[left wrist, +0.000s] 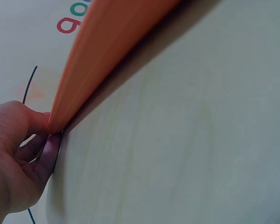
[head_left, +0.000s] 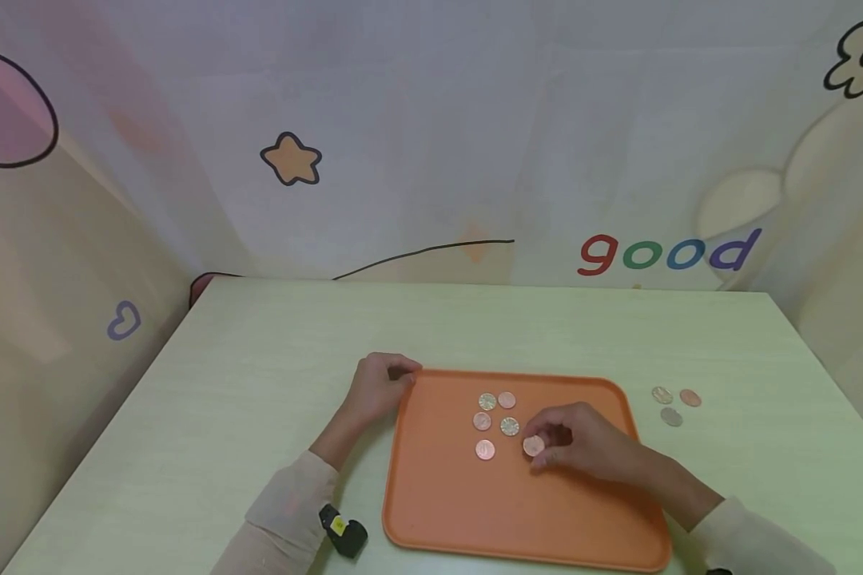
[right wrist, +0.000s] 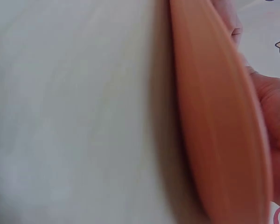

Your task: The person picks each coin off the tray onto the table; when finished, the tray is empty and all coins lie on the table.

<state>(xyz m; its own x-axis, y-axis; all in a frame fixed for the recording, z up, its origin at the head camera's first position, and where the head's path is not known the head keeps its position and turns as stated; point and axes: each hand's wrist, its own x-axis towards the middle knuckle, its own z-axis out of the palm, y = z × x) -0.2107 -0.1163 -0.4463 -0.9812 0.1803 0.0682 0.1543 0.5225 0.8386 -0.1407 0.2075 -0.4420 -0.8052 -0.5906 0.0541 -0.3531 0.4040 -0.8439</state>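
An orange tray point(head_left: 518, 511) lies on the pale table, with several coins point(head_left: 485, 450) near its upper middle, some copper-pink and some silvery. My left hand point(head_left: 379, 387) grips the tray's far left corner; in the left wrist view, its fingers point(left wrist: 49, 158) pinch that corner. Over the tray, just right of the coins, my right hand point(head_left: 582, 443) pinches a pinkish coin point(head_left: 534, 446) between thumb and fingers. The right wrist view has the tray's side wall point(right wrist: 219, 121) covering much of the right hand point(right wrist: 275, 116), and the coin is hidden there.
Three more coins point(head_left: 671, 417) lie on the table point(head_left: 733, 479) right of the tray. A small black device point(head_left: 345, 533) with a yellow label sits at the left sleeve. Behind the table stands a printed backdrop point(head_left: 431, 160) with a star and the word "good".
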